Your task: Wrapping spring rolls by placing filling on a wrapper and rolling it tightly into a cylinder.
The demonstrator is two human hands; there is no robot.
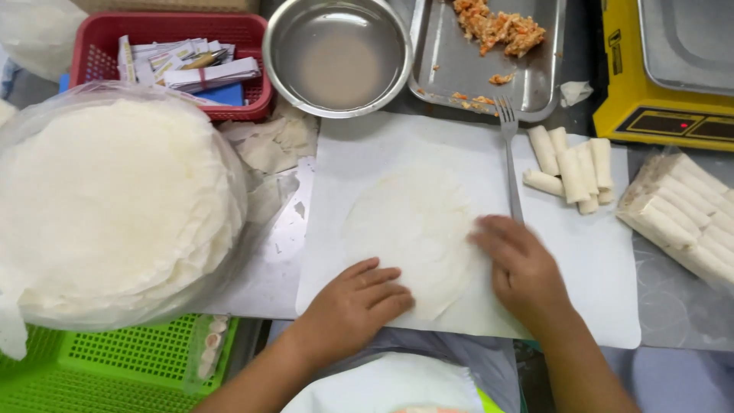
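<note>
Both palms flat, fingers spread, gripping nothing — left hand (353, 306) and right hand (520, 268) press round wrapper (413, 229) at frame centre; best smoothed gently outward, thin sheet looks tearable.

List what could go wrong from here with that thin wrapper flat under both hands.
1. The thin round translucent wrapper lies pressed on the white board under the left hand and right hand; it may tear or stick when lifted.
2. The metal fork lies right beside the right hand and could be knocked.
3. The big stack of white wrappers sits in an opened plastic bag and may dry out.
</note>
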